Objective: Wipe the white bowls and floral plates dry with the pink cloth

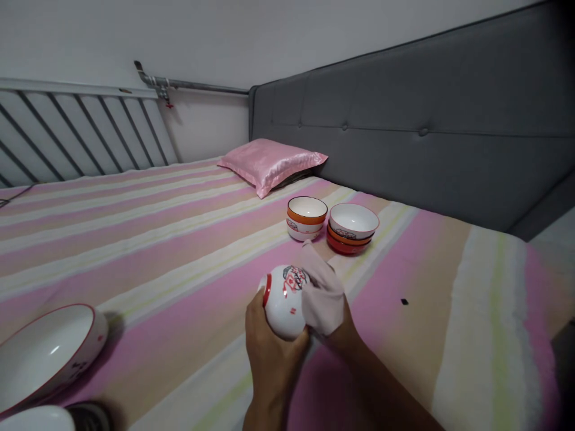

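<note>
A white bowl (285,308) with a red foot ring and a red-and-black drawing is tipped on its side above the bed. My left hand (272,347) is wrapped round its lower left part. A pale pink cloth (322,293) covers most of my right hand (341,332), which presses the cloth against the bowl's right side. Its fingers are hidden under the fabric. Just beyond stand two short stacks: an orange-banded bowl (307,216) on white ones, and a white bowl (354,222) on orange and red ones.
A large white dish (54,350) with a red rim lies at the left, with another white dish (38,419) partly cut off below it. A pink pillow (272,160) rests by the grey headboard (404,102). A small dark piece (404,301) lies on the striped sheet (179,281).
</note>
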`<state>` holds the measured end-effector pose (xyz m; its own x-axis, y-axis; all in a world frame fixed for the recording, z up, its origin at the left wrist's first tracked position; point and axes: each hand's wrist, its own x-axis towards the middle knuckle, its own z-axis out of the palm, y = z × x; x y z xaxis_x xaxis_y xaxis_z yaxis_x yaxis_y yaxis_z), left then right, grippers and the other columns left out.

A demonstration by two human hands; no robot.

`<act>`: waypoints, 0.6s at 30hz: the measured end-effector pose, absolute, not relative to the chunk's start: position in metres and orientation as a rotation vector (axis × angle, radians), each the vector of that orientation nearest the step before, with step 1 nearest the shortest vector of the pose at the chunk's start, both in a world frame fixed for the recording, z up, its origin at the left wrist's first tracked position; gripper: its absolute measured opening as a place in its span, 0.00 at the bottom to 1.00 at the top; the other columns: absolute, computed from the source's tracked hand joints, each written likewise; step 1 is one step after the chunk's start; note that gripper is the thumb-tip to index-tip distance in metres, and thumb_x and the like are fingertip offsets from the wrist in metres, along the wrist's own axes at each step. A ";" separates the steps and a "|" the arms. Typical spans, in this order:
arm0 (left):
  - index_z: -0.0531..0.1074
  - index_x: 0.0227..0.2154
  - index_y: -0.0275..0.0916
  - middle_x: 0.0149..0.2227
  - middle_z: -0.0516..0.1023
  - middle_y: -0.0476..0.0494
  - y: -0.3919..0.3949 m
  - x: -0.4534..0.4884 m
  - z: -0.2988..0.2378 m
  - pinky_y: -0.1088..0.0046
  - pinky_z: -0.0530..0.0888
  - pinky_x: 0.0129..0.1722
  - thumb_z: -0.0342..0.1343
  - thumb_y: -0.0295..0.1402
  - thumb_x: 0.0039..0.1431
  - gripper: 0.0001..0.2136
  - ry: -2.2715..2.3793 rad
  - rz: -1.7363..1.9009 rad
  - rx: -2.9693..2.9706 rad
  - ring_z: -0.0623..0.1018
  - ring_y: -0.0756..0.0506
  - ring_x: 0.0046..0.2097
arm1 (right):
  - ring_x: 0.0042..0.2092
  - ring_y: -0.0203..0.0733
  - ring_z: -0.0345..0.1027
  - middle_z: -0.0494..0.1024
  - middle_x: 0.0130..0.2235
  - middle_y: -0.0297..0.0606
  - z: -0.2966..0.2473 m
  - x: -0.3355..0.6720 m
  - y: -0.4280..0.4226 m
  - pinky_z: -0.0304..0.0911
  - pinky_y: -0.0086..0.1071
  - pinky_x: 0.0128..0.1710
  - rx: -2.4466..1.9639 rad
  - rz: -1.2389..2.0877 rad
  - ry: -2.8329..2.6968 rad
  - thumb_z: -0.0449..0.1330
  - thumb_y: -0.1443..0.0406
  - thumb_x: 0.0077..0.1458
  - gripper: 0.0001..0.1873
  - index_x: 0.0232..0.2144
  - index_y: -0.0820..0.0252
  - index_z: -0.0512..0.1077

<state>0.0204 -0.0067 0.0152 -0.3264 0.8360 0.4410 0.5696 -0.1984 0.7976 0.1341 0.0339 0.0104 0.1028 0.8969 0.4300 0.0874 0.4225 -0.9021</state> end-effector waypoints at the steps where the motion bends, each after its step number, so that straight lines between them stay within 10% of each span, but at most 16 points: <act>1: 0.60 0.53 0.37 0.50 0.69 0.36 -0.007 0.021 0.014 0.55 0.69 0.47 0.64 0.35 0.36 0.37 1.780 1.534 1.707 0.70 0.35 0.49 | 0.55 0.49 0.61 0.70 0.52 0.44 0.014 0.133 0.030 0.59 0.43 0.53 -0.974 0.677 -1.439 0.56 0.58 0.50 0.25 0.50 0.57 0.67; 11: 0.61 0.49 0.36 0.45 0.69 0.35 -0.005 0.011 0.012 0.56 0.70 0.44 0.53 0.30 0.53 0.19 1.620 1.551 1.915 0.71 0.39 0.46 | 0.57 0.48 0.59 0.71 0.53 0.38 0.034 0.127 0.010 0.40 0.45 0.60 -0.819 -0.042 -2.024 0.54 0.59 0.45 0.22 0.43 0.55 0.71; 18: 0.59 0.52 0.34 0.51 0.66 0.31 -0.007 0.017 0.015 0.53 0.67 0.50 0.58 0.27 0.42 0.30 1.527 1.465 2.070 0.67 0.35 0.53 | 0.59 0.48 0.56 0.68 0.56 0.36 0.026 0.141 0.021 0.41 0.45 0.60 -0.999 0.162 -1.958 0.55 0.60 0.47 0.24 0.48 0.53 0.69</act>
<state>0.0170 -0.0065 0.0149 -0.0137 0.8050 0.5931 0.6261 -0.4556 0.6328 0.1408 0.0214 0.0257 -0.2645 0.7002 0.6631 0.5817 0.6643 -0.4695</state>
